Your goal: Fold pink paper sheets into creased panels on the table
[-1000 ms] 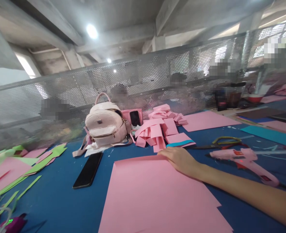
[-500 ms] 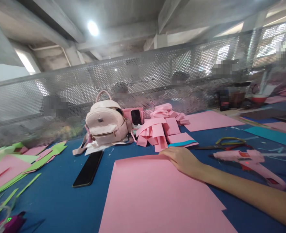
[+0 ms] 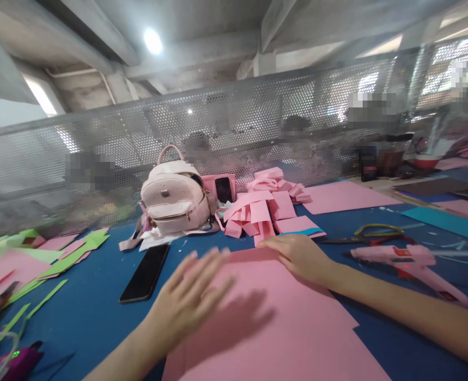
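A large pink paper sheet [image 3: 281,338] lies on the blue table [image 3: 95,323] in front of me. My right hand [image 3: 299,256] rests on the sheet's far right corner, fingers curled down against the paper edge. My left hand [image 3: 192,296] hovers over the sheet's near left part with fingers stretched out and spread; it is blurred by motion and holds nothing. A black phone [image 3: 145,272] lies just left of the sheet.
A pink backpack [image 3: 174,198] and a heap of folded pink paper strips [image 3: 263,209] sit behind the sheet. A pink glue gun [image 3: 408,262] and scissors [image 3: 371,233] lie to the right. Green and pink offcuts [image 3: 39,259] lie at left. A perforated metal screen [image 3: 226,127] bounds the table's far side.
My left hand has come into view from the lower left and reached over the pink sheet. My right hand stays on the sheet's far corner.
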Demonstrator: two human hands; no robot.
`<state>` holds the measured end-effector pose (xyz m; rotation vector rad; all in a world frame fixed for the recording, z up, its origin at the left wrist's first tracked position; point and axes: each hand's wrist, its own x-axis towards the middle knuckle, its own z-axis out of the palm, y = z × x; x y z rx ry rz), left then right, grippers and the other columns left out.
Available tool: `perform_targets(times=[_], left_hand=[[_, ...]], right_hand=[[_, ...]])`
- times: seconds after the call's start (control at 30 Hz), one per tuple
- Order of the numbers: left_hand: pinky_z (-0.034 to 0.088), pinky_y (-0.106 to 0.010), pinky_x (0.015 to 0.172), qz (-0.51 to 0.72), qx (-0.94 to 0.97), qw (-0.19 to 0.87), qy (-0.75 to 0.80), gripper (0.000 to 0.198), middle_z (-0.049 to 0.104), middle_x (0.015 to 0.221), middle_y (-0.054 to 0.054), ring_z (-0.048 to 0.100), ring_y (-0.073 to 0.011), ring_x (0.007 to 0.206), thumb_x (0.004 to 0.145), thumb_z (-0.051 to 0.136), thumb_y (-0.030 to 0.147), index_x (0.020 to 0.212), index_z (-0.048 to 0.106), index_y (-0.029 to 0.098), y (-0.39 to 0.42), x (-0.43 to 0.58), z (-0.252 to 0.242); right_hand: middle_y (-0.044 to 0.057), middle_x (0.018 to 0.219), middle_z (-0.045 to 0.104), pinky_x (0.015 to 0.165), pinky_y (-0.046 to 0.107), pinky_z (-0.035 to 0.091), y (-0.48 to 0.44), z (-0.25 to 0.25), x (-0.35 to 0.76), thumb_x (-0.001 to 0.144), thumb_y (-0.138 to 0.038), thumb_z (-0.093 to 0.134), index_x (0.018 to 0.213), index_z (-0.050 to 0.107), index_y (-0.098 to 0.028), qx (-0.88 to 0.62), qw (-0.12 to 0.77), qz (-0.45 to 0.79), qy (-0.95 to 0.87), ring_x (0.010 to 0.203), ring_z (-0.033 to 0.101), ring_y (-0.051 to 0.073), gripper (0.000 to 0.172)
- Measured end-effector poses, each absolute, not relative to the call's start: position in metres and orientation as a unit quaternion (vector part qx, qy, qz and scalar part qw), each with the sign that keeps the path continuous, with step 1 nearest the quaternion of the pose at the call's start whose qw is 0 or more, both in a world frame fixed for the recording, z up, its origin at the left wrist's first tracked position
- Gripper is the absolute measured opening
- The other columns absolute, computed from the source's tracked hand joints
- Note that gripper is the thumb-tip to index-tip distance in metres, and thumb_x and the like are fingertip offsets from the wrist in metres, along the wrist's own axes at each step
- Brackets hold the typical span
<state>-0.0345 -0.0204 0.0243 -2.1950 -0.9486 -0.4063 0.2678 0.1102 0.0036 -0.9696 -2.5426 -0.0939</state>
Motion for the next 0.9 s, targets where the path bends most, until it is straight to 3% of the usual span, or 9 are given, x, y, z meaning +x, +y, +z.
perform_targets(times=[0.07, 0.13, 0.2, 0.27, 0.4, 0.57, 0.67, 0.8, 0.9], left_hand=[[0.036, -0.048, 0.114, -0.151, -0.843, 0.306, -0.416, 0.048, 0.06, 0.137, -0.013, 0.056, -0.0251, 0.127, 0.097, 0.051, 0.017, 0.145, 0.044, 0.02, 0.021, -0.032, 0.035], [0.035, -0.05, 0.114, -0.134, -0.841, 0.236, -0.468, 0.061, 0.067, 0.128, -0.012, 0.062, -0.024, 0.121, 0.092, 0.046, 0.004, 0.151, 0.035, 0.017, 0.053, -0.034, 0.039], [0.052, -0.043, 0.098, -0.126, -0.838, 0.19, -0.496, 0.062, 0.076, 0.106, -0.008, 0.073, -0.0223, 0.098, 0.087, 0.046, -0.002, 0.146, 0.046, 0.019, 0.072, -0.037, 0.037], [0.059, -0.037, 0.085, -0.125, -0.841, 0.178, -0.496, 0.056, 0.078, 0.099, -0.006, 0.075, -0.0214, 0.085, 0.085, 0.045, -0.004, 0.131, 0.062, 0.022, 0.077, -0.04, 0.029], [0.055, -0.039, 0.096, -0.13, -0.864, 0.176, -0.453, 0.058, 0.07, 0.125, -0.01, 0.07, -0.0227, 0.108, 0.083, 0.041, -0.007, 0.128, 0.064, 0.02, 0.064, -0.04, 0.005], [0.05, -0.045, 0.105, -0.129, -0.893, 0.213, -0.374, 0.06, 0.054, 0.145, -0.013, 0.055, -0.0262, 0.131, 0.086, 0.037, -0.003, 0.142, 0.049, 0.014, 0.038, -0.036, -0.024], [0.044, -0.049, 0.11, -0.106, -0.895, 0.178, -0.395, 0.058, 0.045, 0.152, -0.013, 0.045, -0.0277, 0.139, 0.091, 0.04, 0.004, 0.148, 0.041, 0.017, 0.032, -0.033, -0.026], [0.041, -0.054, 0.112, -0.091, -0.904, 0.132, -0.396, 0.056, 0.039, 0.157, -0.011, 0.04, -0.0306, 0.142, 0.1, 0.048, 0.039, 0.152, 0.037, 0.02, 0.034, -0.034, -0.018], [0.04, -0.055, 0.111, -0.098, -0.903, 0.116, -0.401, 0.052, 0.038, 0.157, -0.009, 0.044, -0.031, 0.139, 0.102, 0.044, 0.04, 0.15, 0.04, 0.022, 0.039, -0.039, -0.016]], right_hand=[[0.008, 0.121, 0.072, 0.084, 0.039, 0.056, 0.11, 0.008, 0.266, 0.08, 0.001, 0.043, 0.123, 0.066, -0.019, -0.339, 0.212, -0.048, -0.915, 0.103, 0.071, 0.025, 0.052], [0.009, 0.123, 0.071, 0.085, 0.039, 0.056, 0.111, 0.013, 0.265, 0.079, 0.002, 0.042, 0.125, 0.064, -0.019, -0.325, 0.213, -0.054, -0.92, 0.104, 0.07, 0.025, 0.055], [0.009, 0.124, 0.071, 0.087, 0.039, 0.057, 0.111, 0.017, 0.265, 0.077, 0.003, 0.041, 0.127, 0.063, -0.018, -0.318, 0.21, -0.054, -0.923, 0.105, 0.07, 0.024, 0.059], [0.009, 0.125, 0.07, 0.088, 0.04, 0.057, 0.109, 0.018, 0.267, 0.076, 0.004, 0.041, 0.128, 0.063, -0.018, -0.319, 0.211, -0.054, -0.922, 0.106, 0.07, 0.024, 0.06], [0.01, 0.132, 0.066, 0.098, 0.045, 0.053, 0.091, 0.015, 0.27, 0.092, -0.01, 0.043, 0.132, 0.062, -0.019, -0.318, 0.203, -0.027, -0.926, 0.116, 0.066, 0.026, 0.044], [0.01, 0.153, 0.044, 0.109, 0.052, 0.045, 0.068, 0.005, 0.269, 0.097, -0.052, 0.05, 0.151, 0.041, -0.022, -0.309, 0.119, 0.023, -0.943, 0.137, 0.047, 0.032, 0.063], [0.008, 0.157, 0.037, 0.112, 0.053, 0.041, 0.071, -0.007, 0.268, 0.099, -0.052, 0.048, 0.154, 0.034, -0.026, -0.318, 0.108, 0.042, -0.941, 0.142, 0.04, 0.031, 0.062], [0.008, 0.159, 0.034, 0.111, 0.053, 0.043, 0.08, -0.031, 0.272, 0.097, -0.052, 0.051, 0.157, 0.024, -0.029, -0.293, 0.137, 0.027, -0.946, 0.142, 0.039, 0.031, 0.07], [0.008, 0.16, 0.032, 0.111, 0.049, 0.044, 0.078, -0.046, 0.274, 0.095, -0.049, 0.055, 0.158, 0.019, -0.031, -0.284, 0.167, -0.011, -0.944, 0.141, 0.041, 0.031, 0.075]])
